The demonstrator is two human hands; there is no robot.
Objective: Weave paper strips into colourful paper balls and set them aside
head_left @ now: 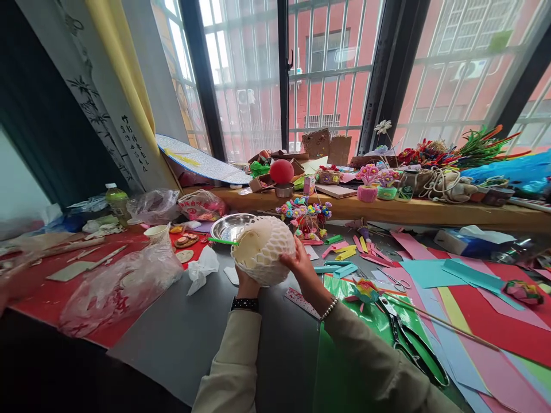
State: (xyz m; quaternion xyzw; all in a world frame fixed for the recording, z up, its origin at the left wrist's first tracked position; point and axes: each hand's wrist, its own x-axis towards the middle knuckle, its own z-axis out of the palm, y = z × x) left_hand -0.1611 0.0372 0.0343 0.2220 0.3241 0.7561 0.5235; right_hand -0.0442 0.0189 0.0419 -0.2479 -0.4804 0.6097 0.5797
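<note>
Between both my hands, above the grey tabletop, is a pale round coconut (252, 248) in a white foam net sleeve (275, 241). It is tilted with its cream-coloured top facing left, and a green straw (224, 241) sticks out of that side. My left hand (247, 283) supports it from below, its fingers mostly hidden behind the coconut. My right hand (300, 267) grips the right side, the thumb pressed on the net. Behind the coconut, a shiny metal bowl (221, 228) is partly covered by it.
On the left lie a crumpled plastic bag (129, 281), a white tissue (204, 267) and a paper cup (158, 234). Large scissors (413, 338), small scissors (398, 282) and coloured paper strips spread on the right. Pipe-cleaner flowers (306, 215) stand below the wooden sill (340, 211). A blurred hand shows at far left.
</note>
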